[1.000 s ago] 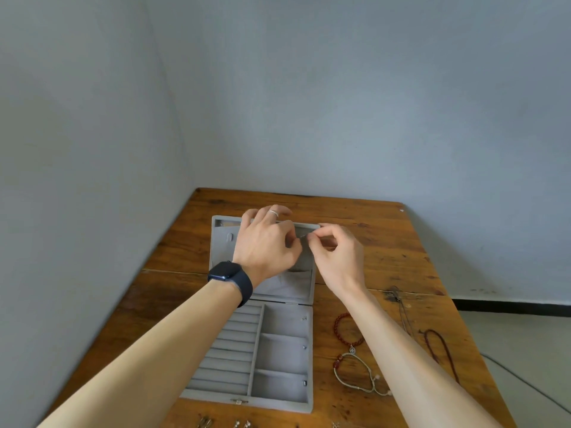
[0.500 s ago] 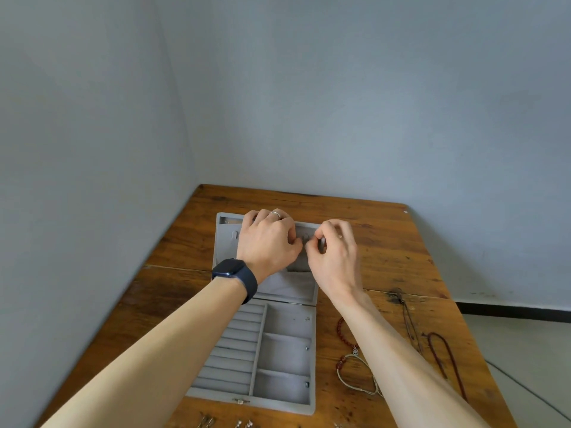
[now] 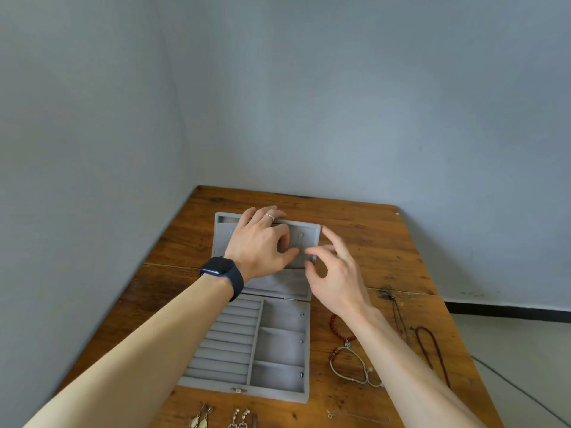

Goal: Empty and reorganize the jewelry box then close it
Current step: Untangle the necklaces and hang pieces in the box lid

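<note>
Wooden table (image 3: 370, 242), left hand (image 3: 258, 245) gripping jewelry box (image 3: 279, 347)

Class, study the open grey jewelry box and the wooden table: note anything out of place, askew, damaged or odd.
Nothing looks damaged or spilled. The grey felt jewelry box lies open, its compartments looking empty. Beaded bracelets and drop earrings lie loose on the wooden table outside it.

Navy smartwatch (image 3: 220, 268), silver ring (image 3: 269, 216) on left hand (image 3: 259, 245)
</note>
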